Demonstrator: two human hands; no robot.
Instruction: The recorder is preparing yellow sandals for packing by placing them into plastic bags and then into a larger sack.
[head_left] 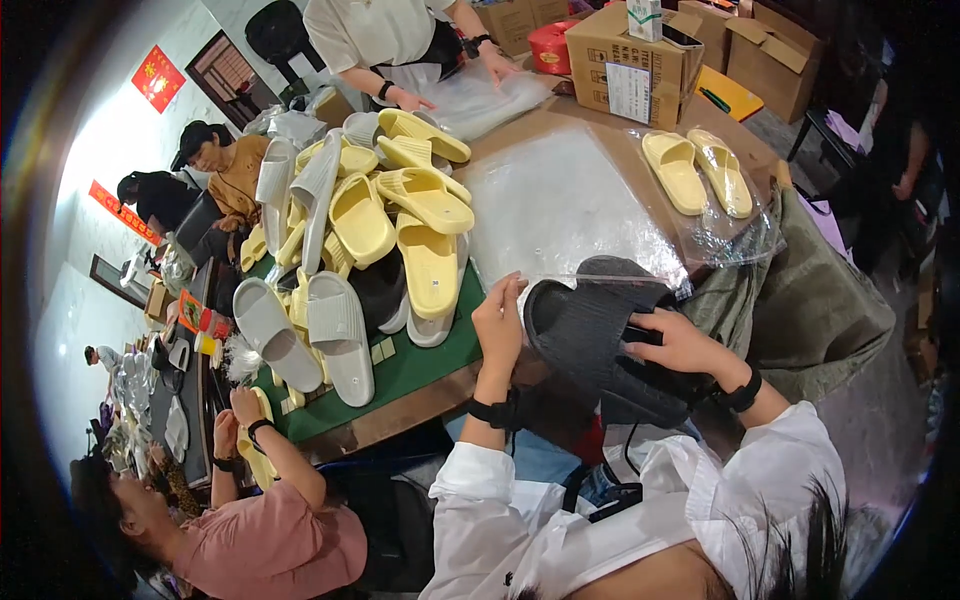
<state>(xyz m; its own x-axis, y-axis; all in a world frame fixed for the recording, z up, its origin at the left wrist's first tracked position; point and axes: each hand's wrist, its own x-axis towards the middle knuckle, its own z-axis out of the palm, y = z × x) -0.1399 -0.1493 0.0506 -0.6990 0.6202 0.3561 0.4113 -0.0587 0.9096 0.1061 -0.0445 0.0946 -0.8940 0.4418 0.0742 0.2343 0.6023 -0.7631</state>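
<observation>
My left hand [500,322] is closed in a pinch at the edge of a clear plastic bag [570,277], at the table's near edge. Beside it, my right hand [680,345] grips a pair of black slide slippers [597,335], its fingers partly hidden at the toe opening of one. The two slippers are held together, tilted, against the mouth of the bag. Just beyond them lies a flat stack of clear plastic bags [560,195]. To the right of that stack, a yellow pair of slippers [692,170] rests in a clear bag.
Yellow and grey slippers [360,215] are heaped on a green mat [425,372] to the left. A cardboard box [630,75] stands at the back. Across the table, a person [375,40] handles clear plastic; another in pink [270,535] sits at my left. Grey-green cloth [820,300] hangs at the right.
</observation>
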